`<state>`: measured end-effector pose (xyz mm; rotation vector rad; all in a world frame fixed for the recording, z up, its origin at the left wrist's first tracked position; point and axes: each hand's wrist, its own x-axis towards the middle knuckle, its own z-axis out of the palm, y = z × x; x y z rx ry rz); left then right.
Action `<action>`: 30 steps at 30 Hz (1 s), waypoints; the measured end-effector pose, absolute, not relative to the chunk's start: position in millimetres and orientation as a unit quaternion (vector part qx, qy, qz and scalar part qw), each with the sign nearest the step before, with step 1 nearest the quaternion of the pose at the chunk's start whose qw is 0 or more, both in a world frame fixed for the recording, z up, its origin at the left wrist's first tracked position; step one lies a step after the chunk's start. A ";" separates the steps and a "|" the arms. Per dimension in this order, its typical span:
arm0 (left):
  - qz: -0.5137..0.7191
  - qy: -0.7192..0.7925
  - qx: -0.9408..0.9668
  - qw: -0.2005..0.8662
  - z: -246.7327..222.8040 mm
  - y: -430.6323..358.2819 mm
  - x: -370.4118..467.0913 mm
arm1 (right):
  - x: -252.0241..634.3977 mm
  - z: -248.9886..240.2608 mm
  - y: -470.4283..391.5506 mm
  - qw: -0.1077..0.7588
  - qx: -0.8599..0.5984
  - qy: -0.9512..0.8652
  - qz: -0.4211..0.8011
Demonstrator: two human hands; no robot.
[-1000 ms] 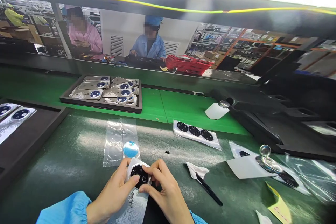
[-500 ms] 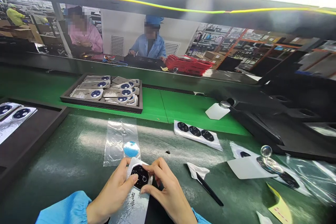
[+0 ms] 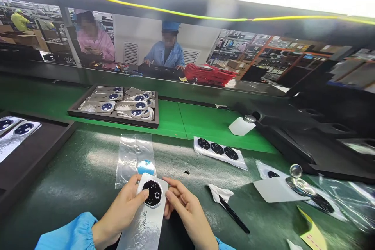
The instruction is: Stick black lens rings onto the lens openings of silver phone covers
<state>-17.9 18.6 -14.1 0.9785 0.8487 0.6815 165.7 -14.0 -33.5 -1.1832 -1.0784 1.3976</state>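
A silvery phone back cover [image 3: 143, 222] with a rippled surface and dark script is held upright in front of me. Near its top sits a black octagonal camera lens panel [image 3: 154, 199]. My left hand [image 3: 123, 205] grips the cover's left edge, its thumb pressing on the lens panel. At the upper right edge, my right hand [image 3: 187, 211] pinches the cover between thumb and fingers; some fingertips are hidden behind it. Just beyond the cover, a round blue sticker [image 3: 146, 167] lies on a clear plastic bag [image 3: 129, 160].
Back covers fill a dark tray [image 3: 114, 120]; another tray [image 3: 43, 119] stands left. To the right lie a strip of lens panels [image 3: 217, 149], a black stick with white cloth [image 3: 233, 213], a white dispenser bottle [image 3: 281, 189] and another bottle [image 3: 241, 125]. Co-workers sit beyond.
My right thumb and fingers have moved off the lens panel to the cover's right edge. The panel now shows more fully; my left thumb has shifted slightly up and left.
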 end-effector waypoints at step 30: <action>0.236 0.301 0.394 0.836 8.2 21.1 -19.9 | 160.7 -27.2 -15.3 0.520 -0.434 -0.367 0.637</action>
